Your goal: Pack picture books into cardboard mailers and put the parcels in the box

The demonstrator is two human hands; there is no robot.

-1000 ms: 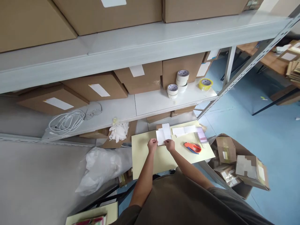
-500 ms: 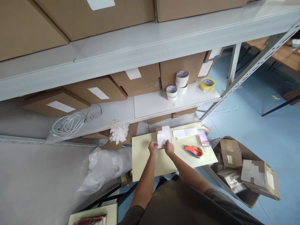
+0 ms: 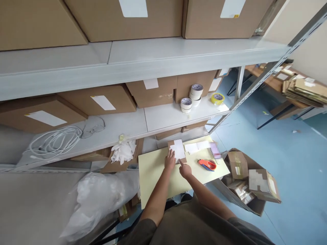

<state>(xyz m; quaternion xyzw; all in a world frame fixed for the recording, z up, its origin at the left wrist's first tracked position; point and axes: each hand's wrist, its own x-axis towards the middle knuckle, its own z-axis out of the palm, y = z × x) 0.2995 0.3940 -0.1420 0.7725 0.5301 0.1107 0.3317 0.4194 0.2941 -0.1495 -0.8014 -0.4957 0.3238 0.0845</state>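
Note:
A small cardboard box (image 3: pixel 183 160) lies on the pale yellow table, with overlapping white paper labels (image 3: pixel 178 148) on its upper face. My left hand (image 3: pixel 170 160) rests on the box's left side, fingers stretched out and lying flat against the labels. My right hand (image 3: pixel 185 169) is at the near edge of the box. Its index finger points out and touches the cardboard there, while the other fingers curl in; nothing shows in its grasp. Right of the box are white label sheets (image 3: pixel 196 147) and an orange-and-blue tape dispenser (image 3: pixel 207 165).
The yellow table (image 3: pixel 150 183) stands before a grey shelf (image 3: pixel 166 119) bearing cartons, white tape rolls (image 3: pixel 186 105), a yellow tape roll (image 3: pixel 217 98) and coiled cable (image 3: pixel 57 143). A large carton of boxes (image 3: pixel 237 165) is at the right, a plastic bag (image 3: pixel 102 192) at the left.
My left hand has moved from the label's near corner to lie flat on it. My right hand has gone from pinching the label to a pointed finger. The view has shifted.

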